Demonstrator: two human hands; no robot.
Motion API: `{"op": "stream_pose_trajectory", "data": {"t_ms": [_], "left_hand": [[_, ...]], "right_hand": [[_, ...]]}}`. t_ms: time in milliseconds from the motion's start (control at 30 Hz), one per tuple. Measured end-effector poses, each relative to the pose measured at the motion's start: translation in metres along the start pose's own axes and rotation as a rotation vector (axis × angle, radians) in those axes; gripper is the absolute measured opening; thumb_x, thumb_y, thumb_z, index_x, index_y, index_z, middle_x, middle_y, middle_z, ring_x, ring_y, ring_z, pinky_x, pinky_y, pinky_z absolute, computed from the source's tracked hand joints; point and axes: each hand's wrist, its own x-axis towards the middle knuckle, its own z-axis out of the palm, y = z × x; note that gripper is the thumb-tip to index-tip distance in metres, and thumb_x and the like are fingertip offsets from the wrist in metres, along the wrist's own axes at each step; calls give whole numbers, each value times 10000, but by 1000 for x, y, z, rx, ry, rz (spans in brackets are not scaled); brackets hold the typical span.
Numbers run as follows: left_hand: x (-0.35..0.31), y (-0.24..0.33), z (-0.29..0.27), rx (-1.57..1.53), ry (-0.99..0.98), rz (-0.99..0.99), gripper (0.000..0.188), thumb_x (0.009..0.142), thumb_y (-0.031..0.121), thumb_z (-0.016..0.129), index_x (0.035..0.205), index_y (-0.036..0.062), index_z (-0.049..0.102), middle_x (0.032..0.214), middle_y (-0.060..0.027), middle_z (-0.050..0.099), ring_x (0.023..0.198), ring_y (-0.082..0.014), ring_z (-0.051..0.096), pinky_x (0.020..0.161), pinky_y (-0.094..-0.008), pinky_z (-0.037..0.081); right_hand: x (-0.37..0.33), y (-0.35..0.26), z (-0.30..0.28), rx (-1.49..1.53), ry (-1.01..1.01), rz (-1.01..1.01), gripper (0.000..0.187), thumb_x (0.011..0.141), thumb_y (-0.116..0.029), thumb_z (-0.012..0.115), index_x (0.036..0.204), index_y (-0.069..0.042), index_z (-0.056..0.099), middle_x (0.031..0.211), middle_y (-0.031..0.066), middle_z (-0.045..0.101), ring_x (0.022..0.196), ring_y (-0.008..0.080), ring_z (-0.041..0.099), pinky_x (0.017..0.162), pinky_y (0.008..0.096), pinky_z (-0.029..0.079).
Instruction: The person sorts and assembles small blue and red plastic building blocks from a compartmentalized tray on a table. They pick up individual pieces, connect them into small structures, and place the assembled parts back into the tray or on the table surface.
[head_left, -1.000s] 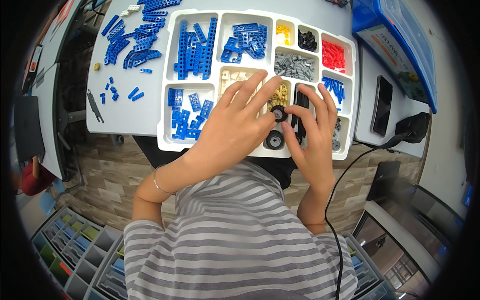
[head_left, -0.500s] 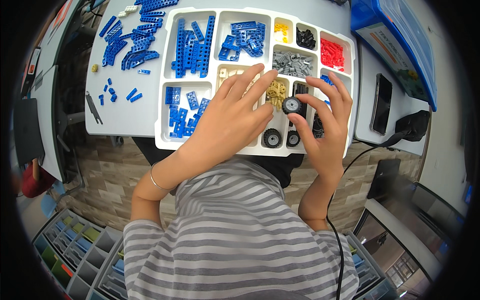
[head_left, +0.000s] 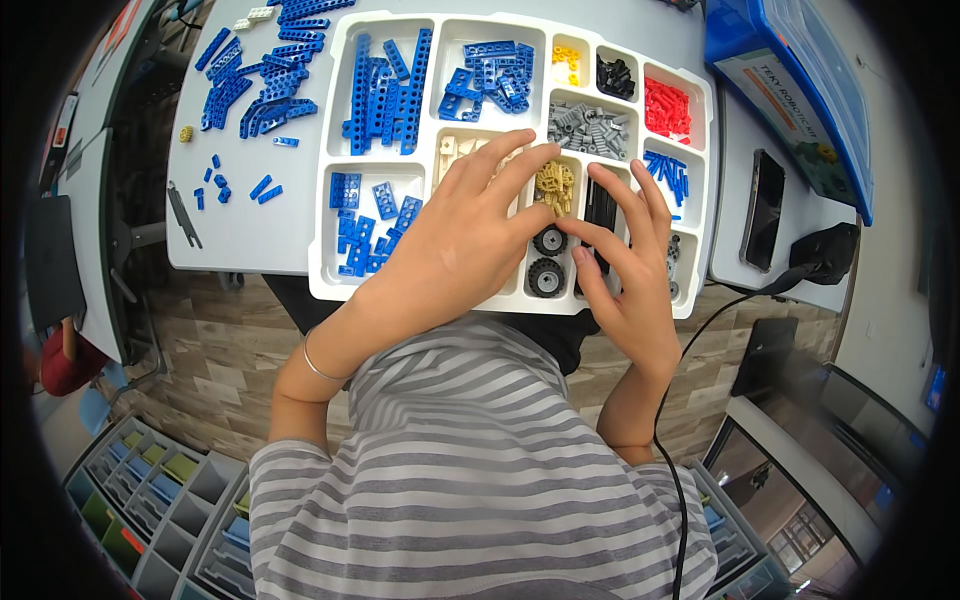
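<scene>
Two small wheels with black tyres and grey hubs lie in a compartment of the white sorting tray: an upper wheel [head_left: 550, 240] and a lower wheel [head_left: 546, 278]. My right hand [head_left: 637, 275] is over the tray's right side, thumb and index finger apart beside the upper wheel. Its index fingertip is very near that wheel; whether they touch I cannot tell. My left hand [head_left: 465, 225] reaches across the tray with its fingers stretched over the cream pieces [head_left: 452, 150], partly hiding them. Its thumb ends just above the upper wheel. Tan pieces [head_left: 555, 187] and black bars [head_left: 600, 205] sit between my hands.
Other sections of the white tray [head_left: 322, 225] hold blue beams [head_left: 388, 95], grey connectors [head_left: 590, 130] and red pieces [head_left: 667, 108]. Loose blue beams [head_left: 270, 90] lie on the table at left. At right are a blue box [head_left: 790, 90], a phone [head_left: 763, 205] and a black cable [head_left: 690, 360].
The wheel pinched in my right hand has moved left and down into the compartment above the other wheel. My right thumb and index finger have come off it. My left hand stays nearly still.
</scene>
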Motion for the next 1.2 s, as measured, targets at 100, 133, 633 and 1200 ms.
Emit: {"op": "stream_pose_trajectory", "data": {"t_ms": [100, 133, 633, 1200], "left_hand": [[-1, 2, -1, 20, -14, -8, 215, 744, -31, 684, 945, 45, 680, 1450, -112, 526, 1389, -360, 452, 1090, -494, 457], [-2, 2, -1, 22, -17, -19, 216, 744, -31, 684, 946, 45, 679, 1451, -111, 525, 1390, -360, 450, 1091, -492, 456], [-6, 6, -5, -7, 36, -47, 318, 758, -40, 676, 1042, 96, 719, 1429, -100, 551, 1373, -352, 460, 1081, -476, 454], [-39, 21, -14, -215, -26, -105, 249, 733, 92, 820, 973, 135, 771, 1374, -63, 596, 1342, -328, 493, 1092, -465, 443]], "right_hand": [[-9, -3, -11, -71, 30, 40, 274, 821, -63, 729, 1087, -108, 780, 1522, 115, 505, 1513, 388, 267, 1210, 520, 243], [-13, -4, -14, -103, 16, 74, 271, 821, -68, 735, 1086, -109, 781, 1520, 112, 507, 1512, 388, 268, 1207, 521, 250], [-23, -4, -24, -38, -79, 124, 212, 758, -68, 798, 964, -76, 744, 1496, 98, 535, 1497, 393, 290, 1162, 516, 323], [15, -7, 0, -39, 12, -31, 135, 821, -90, 778, 936, -45, 725, 1433, 123, 561, 1471, 422, 304, 1029, 457, 456]]}}
